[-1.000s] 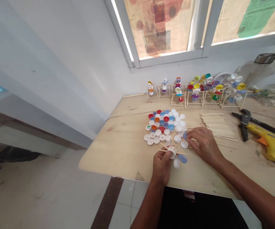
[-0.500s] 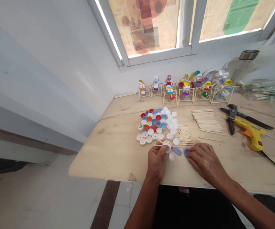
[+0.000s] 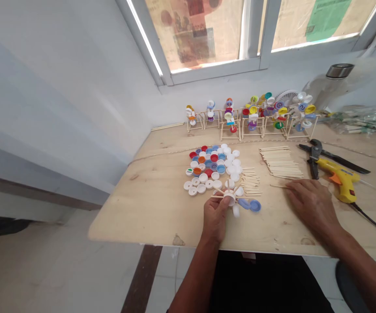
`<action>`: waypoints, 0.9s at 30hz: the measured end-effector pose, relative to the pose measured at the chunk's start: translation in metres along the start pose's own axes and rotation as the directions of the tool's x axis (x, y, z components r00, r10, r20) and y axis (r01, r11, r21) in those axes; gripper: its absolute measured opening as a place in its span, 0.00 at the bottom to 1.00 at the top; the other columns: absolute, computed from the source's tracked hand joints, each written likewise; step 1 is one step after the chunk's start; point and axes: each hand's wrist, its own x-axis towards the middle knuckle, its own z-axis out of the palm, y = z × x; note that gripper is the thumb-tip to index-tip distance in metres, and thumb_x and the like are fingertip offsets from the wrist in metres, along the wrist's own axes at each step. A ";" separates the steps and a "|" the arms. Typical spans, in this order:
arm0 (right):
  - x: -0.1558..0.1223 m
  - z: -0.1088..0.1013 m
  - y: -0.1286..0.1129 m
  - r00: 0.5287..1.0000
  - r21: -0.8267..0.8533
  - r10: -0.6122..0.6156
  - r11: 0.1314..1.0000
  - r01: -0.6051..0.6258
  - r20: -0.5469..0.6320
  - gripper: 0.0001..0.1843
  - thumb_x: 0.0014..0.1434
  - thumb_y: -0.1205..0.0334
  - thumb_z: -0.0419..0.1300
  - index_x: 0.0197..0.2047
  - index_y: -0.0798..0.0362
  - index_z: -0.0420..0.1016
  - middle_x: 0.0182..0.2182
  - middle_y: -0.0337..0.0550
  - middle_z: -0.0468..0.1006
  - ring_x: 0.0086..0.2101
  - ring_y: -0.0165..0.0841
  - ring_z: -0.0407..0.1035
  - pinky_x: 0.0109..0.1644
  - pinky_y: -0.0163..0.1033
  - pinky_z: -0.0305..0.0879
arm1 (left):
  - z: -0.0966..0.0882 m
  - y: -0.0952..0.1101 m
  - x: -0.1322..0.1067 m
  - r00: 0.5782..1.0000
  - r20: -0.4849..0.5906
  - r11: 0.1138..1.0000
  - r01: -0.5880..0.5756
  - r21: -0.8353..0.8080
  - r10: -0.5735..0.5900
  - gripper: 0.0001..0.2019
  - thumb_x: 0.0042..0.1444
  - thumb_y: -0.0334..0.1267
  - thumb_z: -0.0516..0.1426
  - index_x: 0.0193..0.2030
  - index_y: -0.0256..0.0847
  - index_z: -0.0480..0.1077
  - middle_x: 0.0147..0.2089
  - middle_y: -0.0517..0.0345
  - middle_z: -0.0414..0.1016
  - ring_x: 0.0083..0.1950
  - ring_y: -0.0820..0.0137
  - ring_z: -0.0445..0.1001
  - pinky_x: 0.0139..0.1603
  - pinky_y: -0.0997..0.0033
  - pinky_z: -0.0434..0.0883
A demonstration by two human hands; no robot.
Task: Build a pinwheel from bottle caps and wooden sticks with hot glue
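My left hand [image 3: 216, 216] pinches a small wheel [image 3: 229, 198], a white bottle cap with thin wooden sticks spreading out from it. White caps and a blue cap [image 3: 244, 204] sit around its lower right side. Another blue cap [image 3: 255, 205] is right by that one; whether it is joined to the wheel I cannot tell. Palm down on the table, my right hand [image 3: 311, 208] has its fingers loosely bent, nothing visible in them. It covers the right end of a single wooden stick [image 3: 278, 186], with the yellow glue gun [image 3: 346, 182] beyond it.
Loose bottle caps [image 3: 208, 164] lie in a cluster ahead of my left hand. Short sticks [image 3: 250, 181] and longer sticks [image 3: 281, 161] are laid out beside them. A black-handled cutter [image 3: 314, 161] lies near the glue gun. Finished wheels on stick frames [image 3: 252, 126] line the wall.
My right hand has left the blue cap and moved right, over the lone stick. My left hand keeps hold of the wheel in nearly the same place.
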 end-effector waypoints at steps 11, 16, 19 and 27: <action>0.005 0.009 0.007 0.998 -0.079 -0.032 0.996 0.037 0.060 0.12 0.61 0.61 0.52 0.31 0.53 0.74 0.31 0.46 0.76 0.35 0.38 0.63 0.38 0.42 0.52 | -0.001 -0.001 0.000 1.000 -0.003 1.000 0.008 -0.008 -0.008 0.12 0.39 0.41 0.69 0.27 0.35 0.75 0.33 0.56 0.74 0.35 0.71 0.71 0.41 0.71 0.66; 0.001 0.004 0.001 0.997 -0.068 -0.042 0.997 0.046 0.064 0.10 0.62 0.61 0.52 0.31 0.53 0.72 0.31 0.45 0.76 0.35 0.38 0.63 0.38 0.42 0.52 | 0.000 -0.001 0.000 1.000 0.012 0.999 0.006 -0.034 -0.006 0.12 0.40 0.40 0.69 0.28 0.35 0.75 0.31 0.57 0.75 0.34 0.72 0.71 0.42 0.70 0.66; -0.002 0.001 -0.003 0.996 -0.043 -0.058 0.997 0.061 0.069 0.10 0.62 0.61 0.52 0.32 0.52 0.72 0.32 0.45 0.76 0.37 0.38 0.64 0.39 0.42 0.52 | 0.000 -0.001 0.000 1.000 0.003 1.000 0.008 -0.029 -0.008 0.11 0.40 0.40 0.69 0.26 0.35 0.74 0.30 0.57 0.74 0.34 0.72 0.72 0.42 0.70 0.67; -0.006 0.001 -0.004 0.997 -0.014 -0.061 0.998 0.062 0.053 0.10 0.62 0.60 0.52 0.33 0.51 0.74 0.34 0.44 0.77 0.37 0.38 0.64 0.40 0.42 0.52 | 0.000 -0.001 0.001 1.000 -0.011 0.999 -0.001 -0.035 0.000 0.12 0.38 0.40 0.69 0.28 0.36 0.75 0.31 0.56 0.75 0.34 0.70 0.72 0.43 0.69 0.67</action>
